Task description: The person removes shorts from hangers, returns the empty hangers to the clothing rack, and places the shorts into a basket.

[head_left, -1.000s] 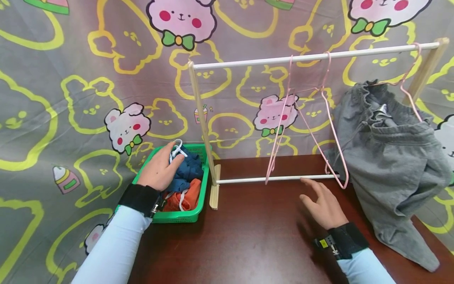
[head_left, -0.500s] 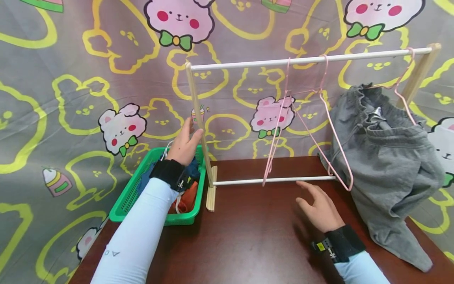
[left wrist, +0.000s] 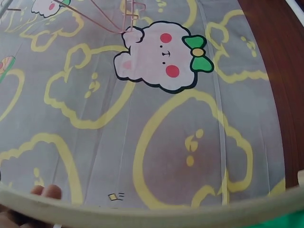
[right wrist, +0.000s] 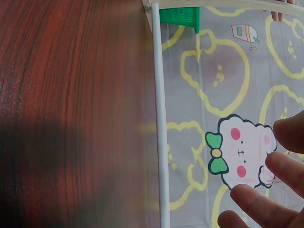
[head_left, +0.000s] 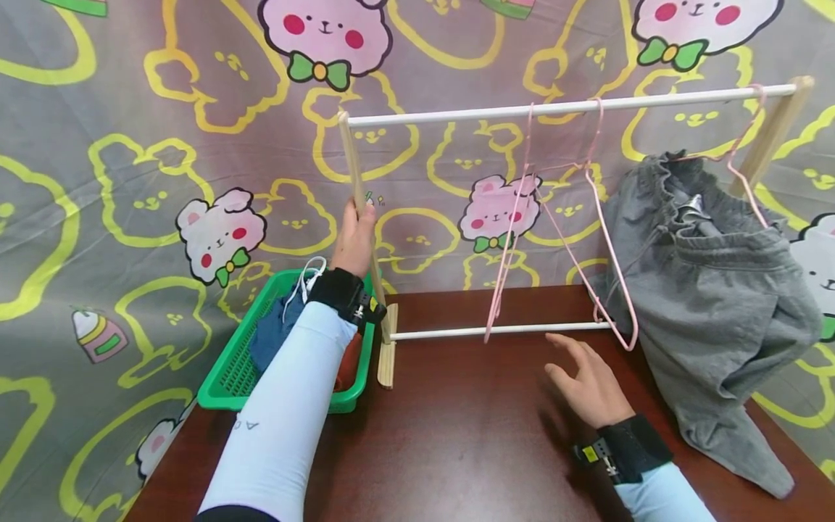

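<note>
My left hand (head_left: pixel 355 235) grips the left wooden post (head_left: pixel 352 163) of a small clothes rack, at about mid-height. In the left wrist view the post (left wrist: pixel 142 214) runs across the bottom, with fingertips (left wrist: pixel 52 191) showing at its far side. My right hand (head_left: pixel 590 384) hovers over the table with its fingers apart, holding nothing, near the rack's white lower bar (head_left: pixel 457 333). In the right wrist view the spread fingers (right wrist: pixel 256 202) stand out against the patterned cloth. Two bare pink hangers (head_left: pixel 609 239) hang from the white top rail (head_left: pixel 450 116).
Grey trousers (head_left: pixel 737 290) hang on another pink hanger at the rack's right end, one leg on the table (head_left: pixel 457 435). A green basket (head_left: pixel 225 377) with blue clothing (head_left: pixel 270 337) and orange clothing (head_left: pixel 349 366) stands at the left. A patterned cloth (head_left: pixel 417 43) covers the wall behind.
My left hand has left the white-corded blue clothing in the basket, moved up and right, and taken hold of the wooden post. My right hand stays almost still.
</note>
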The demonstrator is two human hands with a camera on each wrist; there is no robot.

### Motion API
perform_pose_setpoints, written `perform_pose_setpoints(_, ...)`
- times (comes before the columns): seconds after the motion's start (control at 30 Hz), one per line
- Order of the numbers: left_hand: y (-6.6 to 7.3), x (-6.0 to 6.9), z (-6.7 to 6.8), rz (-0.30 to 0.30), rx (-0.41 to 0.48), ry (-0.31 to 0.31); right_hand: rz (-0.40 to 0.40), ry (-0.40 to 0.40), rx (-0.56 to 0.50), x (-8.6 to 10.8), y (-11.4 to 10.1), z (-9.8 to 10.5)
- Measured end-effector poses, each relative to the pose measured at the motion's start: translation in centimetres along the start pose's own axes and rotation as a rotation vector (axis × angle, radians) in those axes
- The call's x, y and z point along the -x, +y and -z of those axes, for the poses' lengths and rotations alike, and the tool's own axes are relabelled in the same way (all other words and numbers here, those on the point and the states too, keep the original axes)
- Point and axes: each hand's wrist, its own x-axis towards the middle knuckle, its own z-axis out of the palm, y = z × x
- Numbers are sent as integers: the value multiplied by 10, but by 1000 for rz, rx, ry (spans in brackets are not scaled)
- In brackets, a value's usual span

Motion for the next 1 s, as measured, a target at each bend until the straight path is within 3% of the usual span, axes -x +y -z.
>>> perform_pose_setpoints(0.17,-4,-7,-9,-34,46,86,0,3,-5,1,1,-3)
perform_pose_setpoints(0.37,-7,-11,-19,0,57,164,-51,-17,-19,3,1,-5)
perform_pose_setpoints(0.6,-12,-16,-25,3,108,192,-28,0,-50,2,3,-4)
perform_pose_setpoints(1.0,-20,-21,-26,-36,94,209,11,47,-15,0,4,3)
